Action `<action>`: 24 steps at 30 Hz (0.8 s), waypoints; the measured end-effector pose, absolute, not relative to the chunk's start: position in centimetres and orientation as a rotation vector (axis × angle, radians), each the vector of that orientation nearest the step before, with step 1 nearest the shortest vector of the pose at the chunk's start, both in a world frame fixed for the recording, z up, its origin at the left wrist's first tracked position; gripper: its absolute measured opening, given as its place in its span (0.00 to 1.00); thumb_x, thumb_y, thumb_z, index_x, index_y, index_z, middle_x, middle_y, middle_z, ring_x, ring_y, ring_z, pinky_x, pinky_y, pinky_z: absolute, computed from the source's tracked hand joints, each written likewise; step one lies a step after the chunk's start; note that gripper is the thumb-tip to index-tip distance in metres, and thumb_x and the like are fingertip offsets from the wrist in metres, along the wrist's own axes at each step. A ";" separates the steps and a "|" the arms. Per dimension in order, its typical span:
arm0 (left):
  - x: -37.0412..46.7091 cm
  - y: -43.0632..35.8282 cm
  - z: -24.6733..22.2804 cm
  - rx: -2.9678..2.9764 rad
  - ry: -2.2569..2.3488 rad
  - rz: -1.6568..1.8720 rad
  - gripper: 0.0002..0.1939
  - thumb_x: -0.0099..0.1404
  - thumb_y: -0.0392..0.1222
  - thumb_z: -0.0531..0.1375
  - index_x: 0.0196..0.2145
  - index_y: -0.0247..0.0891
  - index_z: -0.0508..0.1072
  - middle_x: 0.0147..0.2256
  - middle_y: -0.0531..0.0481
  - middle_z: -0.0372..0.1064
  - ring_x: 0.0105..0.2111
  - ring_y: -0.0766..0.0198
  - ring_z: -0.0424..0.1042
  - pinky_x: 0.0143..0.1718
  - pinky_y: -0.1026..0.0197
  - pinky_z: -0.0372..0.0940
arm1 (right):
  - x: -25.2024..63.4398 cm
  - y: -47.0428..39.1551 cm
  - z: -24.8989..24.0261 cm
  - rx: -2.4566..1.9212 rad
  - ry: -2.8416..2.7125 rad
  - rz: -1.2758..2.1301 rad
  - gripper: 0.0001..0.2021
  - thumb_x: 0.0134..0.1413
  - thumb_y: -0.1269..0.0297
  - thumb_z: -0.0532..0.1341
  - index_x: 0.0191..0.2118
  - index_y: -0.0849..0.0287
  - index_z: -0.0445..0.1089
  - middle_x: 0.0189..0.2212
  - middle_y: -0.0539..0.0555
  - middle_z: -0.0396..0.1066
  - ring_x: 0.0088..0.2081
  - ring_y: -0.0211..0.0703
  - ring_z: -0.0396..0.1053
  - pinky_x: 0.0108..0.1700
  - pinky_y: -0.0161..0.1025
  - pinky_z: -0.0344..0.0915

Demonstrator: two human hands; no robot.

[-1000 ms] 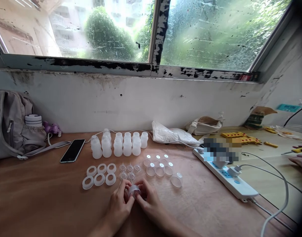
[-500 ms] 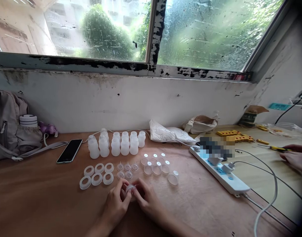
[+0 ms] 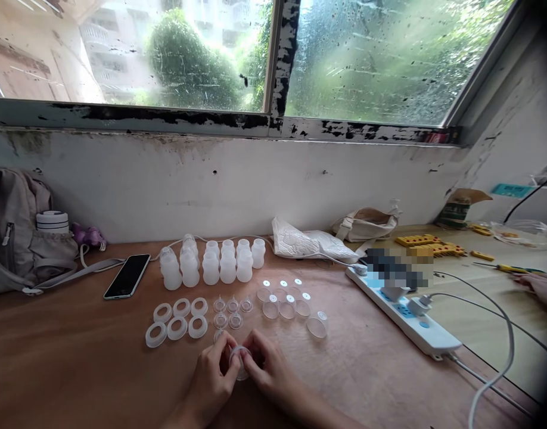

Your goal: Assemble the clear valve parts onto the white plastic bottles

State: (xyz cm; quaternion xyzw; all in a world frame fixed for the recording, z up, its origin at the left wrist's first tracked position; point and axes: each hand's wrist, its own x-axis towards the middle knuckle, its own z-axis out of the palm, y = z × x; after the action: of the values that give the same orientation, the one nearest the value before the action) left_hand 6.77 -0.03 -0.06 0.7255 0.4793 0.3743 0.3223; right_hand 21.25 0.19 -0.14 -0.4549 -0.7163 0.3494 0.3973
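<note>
My left hand (image 3: 211,370) and my right hand (image 3: 268,364) meet at the front of the table, fingers pinched on a translucent screw ring (image 3: 241,350). Below the fingertips, a clear rounded part shows under the ring, mostly covered by the fingers. Just beyond my hands lie several clear silicone nipples (image 3: 220,321), one partly hidden by my left fingers. To their left are several white collar rings (image 3: 177,328) in two rows. On the right lie several clear dome caps (image 3: 286,307), with one cap (image 3: 317,327) apart from the others.
Frosted bottles (image 3: 227,270) stand in rows at the back, beside a phone (image 3: 127,276) and backpack (image 3: 21,232). A power strip (image 3: 428,333) with cables lies right. Beyond it, another person's hand (image 3: 539,286) is near a yellow-handled screwdriver (image 3: 501,268).
My hands keep their pinch on the ring, now slightly lower in view, and a nipple shows beyond my left fingers. The other person's hand has shifted right, away from the screwdriver.
</note>
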 end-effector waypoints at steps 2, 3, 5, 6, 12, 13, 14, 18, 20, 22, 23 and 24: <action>6.8 0.0 0.1 1.901 1.260 0.978 0.06 0.61 0.41 0.51 0.27 0.38 0.62 0.20 0.54 0.62 0.20 0.67 0.62 0.22 0.67 0.57 | 21.3 0.2 -0.2 -1.166 -1.815 0.865 0.07 0.54 0.65 0.53 0.26 0.59 0.61 0.20 0.47 0.62 0.22 0.34 0.58 0.24 0.31 0.54; 6.8 0.0 0.2 1.895 1.260 0.977 0.06 0.61 0.41 0.51 0.28 0.38 0.62 0.21 0.54 0.63 0.20 0.67 0.63 0.23 0.67 0.58 | 21.3 0.2 -0.2 -1.172 -1.814 0.854 0.07 0.54 0.65 0.53 0.27 0.59 0.61 0.20 0.47 0.61 0.22 0.34 0.58 0.24 0.31 0.54; 6.8 0.0 0.3 1.879 1.264 0.984 0.05 0.61 0.41 0.51 0.31 0.39 0.63 0.24 0.53 0.66 0.22 0.66 0.65 0.25 0.66 0.59 | 21.4 0.2 0.0 -1.168 -1.817 0.832 0.05 0.54 0.66 0.53 0.29 0.58 0.61 0.20 0.47 0.62 0.22 0.34 0.58 0.25 0.31 0.55; 6.8 0.0 0.4 1.872 1.269 0.992 0.04 0.60 0.40 0.51 0.33 0.39 0.63 0.25 0.52 0.67 0.23 0.66 0.66 0.26 0.66 0.60 | 21.4 0.2 0.1 -1.160 -1.820 0.825 0.03 0.53 0.66 0.53 0.31 0.58 0.61 0.21 0.47 0.63 0.22 0.34 0.59 0.25 0.31 0.55; 6.8 0.0 0.1 1.822 1.333 1.021 0.08 0.59 0.39 0.52 0.39 0.40 0.62 0.30 0.52 0.68 0.24 0.66 0.67 0.26 0.65 0.62 | 21.5 0.0 0.0 -1.080 -1.859 0.830 0.10 0.50 0.70 0.53 0.40 0.57 0.57 0.22 0.46 0.63 0.21 0.33 0.59 0.24 0.30 0.56; 6.9 0.0 0.0 1.823 1.349 1.025 0.08 0.59 0.39 0.51 0.38 0.40 0.62 0.29 0.52 0.67 0.23 0.66 0.67 0.26 0.65 0.62 | 21.5 0.0 -0.1 -1.069 -1.866 0.828 0.10 0.50 0.70 0.53 0.40 0.57 0.57 0.22 0.46 0.63 0.20 0.33 0.58 0.23 0.30 0.55; 6.9 0.0 0.0 1.833 1.361 1.026 0.07 0.58 0.38 0.52 0.37 0.40 0.62 0.29 0.53 0.67 0.22 0.66 0.66 0.26 0.65 0.62 | 21.4 0.1 -0.3 -1.066 -1.869 0.823 0.10 0.50 0.71 0.53 0.40 0.57 0.57 0.22 0.46 0.63 0.20 0.33 0.58 0.23 0.30 0.55; 6.9 0.0 -0.1 1.902 1.393 1.003 0.04 0.58 0.37 0.52 0.33 0.40 0.61 0.28 0.54 0.66 0.22 0.67 0.65 0.26 0.65 0.61 | 20.9 0.6 -1.0 -1.095 -1.837 0.811 0.09 0.47 0.74 0.52 0.36 0.56 0.56 0.22 0.46 0.64 0.21 0.33 0.60 0.24 0.30 0.56; 6.9 0.0 -0.2 1.909 1.390 1.003 0.03 0.59 0.38 0.51 0.34 0.40 0.61 0.28 0.54 0.66 0.23 0.66 0.65 0.26 0.65 0.61 | 20.8 0.8 -1.3 -1.104 -1.812 0.803 0.08 0.46 0.75 0.53 0.34 0.57 0.56 0.22 0.46 0.64 0.22 0.34 0.60 0.24 0.31 0.56; 6.8 0.0 -0.3 1.895 1.373 1.015 0.04 0.60 0.39 0.51 0.35 0.41 0.62 0.30 0.53 0.66 0.24 0.66 0.66 0.27 0.64 0.61 | 20.8 0.9 -1.2 -1.099 -1.790 0.802 0.07 0.46 0.73 0.54 0.33 0.57 0.56 0.21 0.46 0.62 0.22 0.34 0.59 0.24 0.31 0.55; 6.7 0.0 -0.3 1.883 1.367 1.029 0.05 0.60 0.40 0.50 0.36 0.41 0.62 0.30 0.53 0.66 0.25 0.66 0.66 0.27 0.64 0.61 | 20.9 0.9 -1.0 -1.089 -1.774 0.832 0.06 0.48 0.72 0.54 0.34 0.56 0.57 0.20 0.45 0.60 0.21 0.33 0.59 0.24 0.31 0.55; 6.7 0.0 -0.3 1.866 1.359 1.051 0.06 0.61 0.40 0.50 0.36 0.41 0.62 0.31 0.53 0.66 0.26 0.66 0.66 0.28 0.64 0.62 | 21.1 0.9 -0.8 -1.071 -1.747 0.907 0.07 0.49 0.70 0.55 0.36 0.56 0.57 0.20 0.44 0.59 0.21 0.33 0.59 0.23 0.31 0.56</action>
State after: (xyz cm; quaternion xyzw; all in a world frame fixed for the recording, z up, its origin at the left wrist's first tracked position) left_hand 6.66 0.03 -0.33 0.7021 0.5114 0.3957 0.2981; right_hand 21.07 0.90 -0.80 -0.4302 -0.7019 0.3643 0.4354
